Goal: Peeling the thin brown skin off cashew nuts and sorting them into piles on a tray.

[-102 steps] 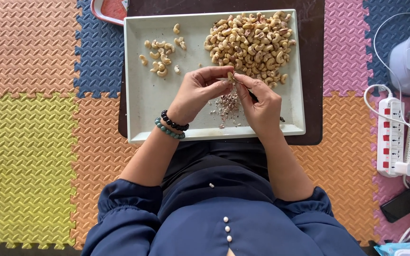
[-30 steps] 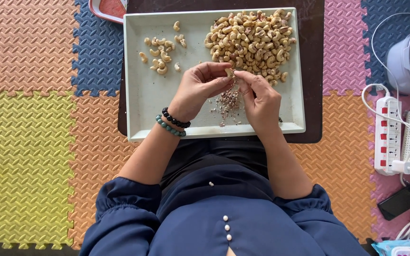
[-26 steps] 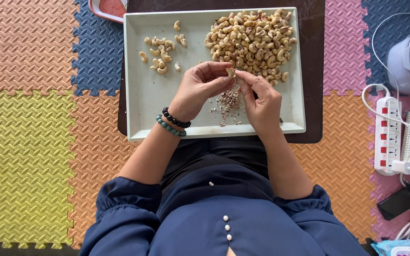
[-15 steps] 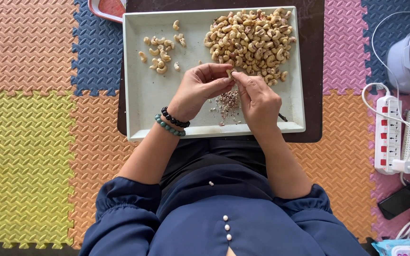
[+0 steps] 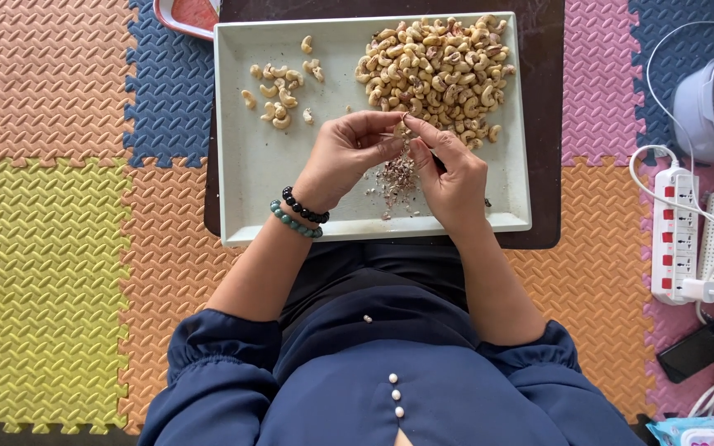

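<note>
Cashew nut (image 5: 401, 128): pinched between the fingertips of both hands, held just above the tray (image 5: 249, 182), over the small heap of reddish-brown skin flakes (image 5: 397, 177). Nut mostly hidden by fingers.

Left hand (image 5: 345, 161): wrist bent inward from the left, fingers curled, grip closed on the nut with thumb and forefinger. Two bead bracelets on the wrist (image 5: 299, 216), one black, one teal.

Right hand (image 5: 450, 177): comes in from the near right, forefinger extended to the nut, other fingers folded; grip also closed on the nut. A thin dark tool seems to sit in this hand, too hidden to identify.

Tray: pale rectangular, smooth, raised rim, sits on a dark brown tabletop (image 5: 547, 124). Far right: big pile of unpeeled cashews (image 5: 435, 70), curved, tan with brown skin patches. Far left: small scatter of peeled cashews (image 5: 278, 95), pale and smooth.

Floor: interlocking foam mats (image 5: 59, 248), ribbed texture, orange, yellow, blue, pink. White power strip (image 5: 679, 235) to the right.
</note>
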